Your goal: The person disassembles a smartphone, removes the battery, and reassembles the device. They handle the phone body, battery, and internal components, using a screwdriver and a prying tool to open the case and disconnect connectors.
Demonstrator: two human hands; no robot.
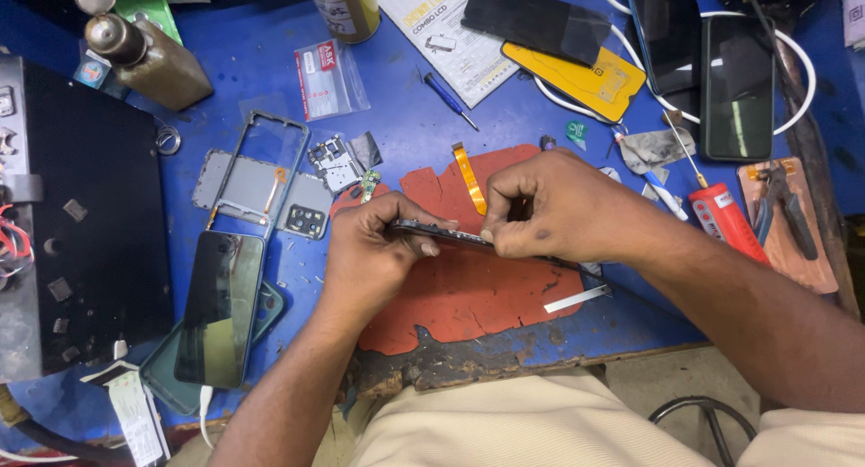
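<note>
Left hand: my left hand (369, 251) is gripping the near end of a dark phone body (441, 235), its fingers (423, 247) curling shut around the edge, thumb on top.
Right hand: my right hand (550, 206) is pinching the same phone body from the 3 o'clock side, fingertips pressing tight against its upper edge.
Phone body: it is being held edge-on just above the red work mat (468, 296), near the middle of the view, between both hands.
Red mat: it is lying on the blue tabletop (396, 116), worn and cracked along its 6 o'clock edge.
Flex ribbon: an orange flex cable (469, 177) is resting on the mat at 12 o'clock from my hands, just beside the right knuckles.
At 9 o'clock: a black phone (221, 307) is lying screen up on a teal case, well apart from my left hand.
At 10 o'clock: a grey phone frame (257, 174), a small camera module (306, 221) and a circuit board (335, 163) are sitting near one another.
At 11 o'clock: a brass-coloured bottle (158, 60) is lying tilted on the tabletop.
At 2 o'clock: a red-handled screwdriver (721, 213) is lying beside my right forearm, with pliers (786, 206) on a brown pad further out.
At 1 o'clock: a yellow panel (586, 81) and two dark phones (737, 84) are resting near a white cable.
</note>
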